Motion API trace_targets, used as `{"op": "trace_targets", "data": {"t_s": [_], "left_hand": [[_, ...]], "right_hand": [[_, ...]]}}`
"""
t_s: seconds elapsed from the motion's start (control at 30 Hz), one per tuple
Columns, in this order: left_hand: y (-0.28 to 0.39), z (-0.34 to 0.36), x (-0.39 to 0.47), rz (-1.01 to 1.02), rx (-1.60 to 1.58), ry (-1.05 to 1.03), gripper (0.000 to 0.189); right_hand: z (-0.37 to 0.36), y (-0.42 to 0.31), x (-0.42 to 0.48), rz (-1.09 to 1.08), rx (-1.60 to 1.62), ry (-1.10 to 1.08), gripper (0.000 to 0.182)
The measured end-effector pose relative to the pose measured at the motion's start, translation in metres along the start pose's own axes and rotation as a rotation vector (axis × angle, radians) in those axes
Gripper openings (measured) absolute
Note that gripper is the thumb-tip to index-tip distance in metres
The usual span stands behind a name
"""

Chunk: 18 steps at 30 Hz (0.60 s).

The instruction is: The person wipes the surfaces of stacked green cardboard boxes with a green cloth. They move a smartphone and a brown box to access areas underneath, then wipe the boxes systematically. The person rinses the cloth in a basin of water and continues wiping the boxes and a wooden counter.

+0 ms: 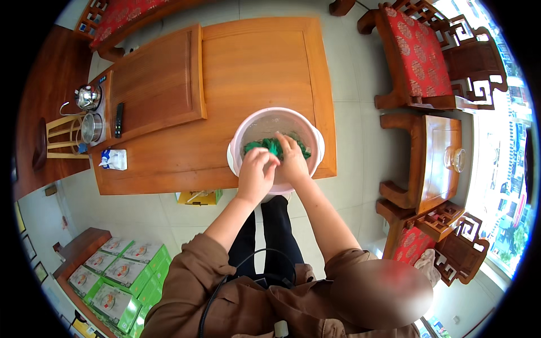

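A pink plastic basin (252,119) with white handles stands at the near right part of a wooden table (258,67), with what looks like water in it. Green cloth (270,144) lies bunched inside the basin. My left hand (257,171) is over the basin's near left part, its fingers bent close to the cloth; whether they pinch any of it is hard to tell. Just right of it, my right hand (291,158) reaches into the basin, fingers stretched out on the green cloth. The two hands are close together, and the fingertips are partly hidden.
A tissue pack (113,159), a black remote control (119,120), a steel kettle (88,97) and a steel pot (91,128) are at the table's left end. A yellow box (197,197) sits below the near edge. Red-cushioned wooden chairs (418,55) stand at the right; green cartons (127,270) are stacked at lower left.
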<state>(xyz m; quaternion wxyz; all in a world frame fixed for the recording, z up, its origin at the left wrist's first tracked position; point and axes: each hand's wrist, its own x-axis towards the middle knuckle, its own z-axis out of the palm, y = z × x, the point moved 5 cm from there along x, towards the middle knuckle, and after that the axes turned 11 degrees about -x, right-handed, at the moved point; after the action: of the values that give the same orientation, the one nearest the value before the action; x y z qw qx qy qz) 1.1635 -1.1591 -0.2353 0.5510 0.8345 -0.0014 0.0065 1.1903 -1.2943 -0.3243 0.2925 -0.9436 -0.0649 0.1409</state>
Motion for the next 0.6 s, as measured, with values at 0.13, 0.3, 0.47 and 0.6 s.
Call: {"op": "trace_targets", "data": {"t_s": [0.13, 0.3, 0.47, 0.6], "left_hand": [[0.037, -0.020, -0.008, 0.092, -0.043, 0.005, 0.022], [0.010, -0.023, -0.008, 0.071, 0.170, 0.074, 0.035], [-0.050, 0.013, -0.018, -0.058, 0.222, -0.079, 0.036], [-0.097, 0.046, -0.033, -0.327, 0.202, -0.473, 0.047]], "right_hand": [[-0.016, 0.005, -0.010, 0.017, 0.039, 0.042, 0.031], [-0.058, -0.001, -0.026, 0.213, 0.123, 0.174, 0.021], [-0.005, 0.042, -0.025, 0.280, 0.182, 0.148, 0.034], [0.040, 0.038, -0.016, 0.162, -0.187, -0.158, 0.041]]}}
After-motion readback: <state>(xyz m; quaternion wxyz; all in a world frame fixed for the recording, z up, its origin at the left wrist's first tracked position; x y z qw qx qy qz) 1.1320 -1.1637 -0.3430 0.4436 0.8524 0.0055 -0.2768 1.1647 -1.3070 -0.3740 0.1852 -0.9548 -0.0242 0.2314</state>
